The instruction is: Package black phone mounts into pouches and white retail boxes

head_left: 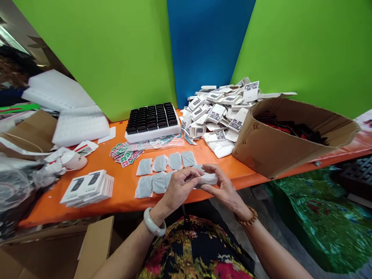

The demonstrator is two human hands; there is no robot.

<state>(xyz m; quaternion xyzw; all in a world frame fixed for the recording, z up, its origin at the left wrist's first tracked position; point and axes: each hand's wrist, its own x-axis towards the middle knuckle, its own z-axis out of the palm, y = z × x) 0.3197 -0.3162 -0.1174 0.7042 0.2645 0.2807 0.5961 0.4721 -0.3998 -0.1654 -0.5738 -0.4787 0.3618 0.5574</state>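
Observation:
Both hands meet over the front edge of the orange table (124,203). My right hand (222,190) is curled round a small white packet (209,178), thumb below and fingers above. At the packet's left end my left hand (181,187) has its thumb and fingertips pinched together; whatever lies between them is too small to make out. Just beyond and left of the hands, several grey items in thin white wrapping (144,187) lie in two rows, partly covered by my left hand. Behind them is a pile of red and green printed cards (124,154).
A white foam tray (152,134) of black pieces stands at the back. A heap of small white boxes (216,113) and an open carton (261,149) are on the right. Stacked white boxes (87,187), foam sheets (80,126) and plastic bags (14,182) sit left.

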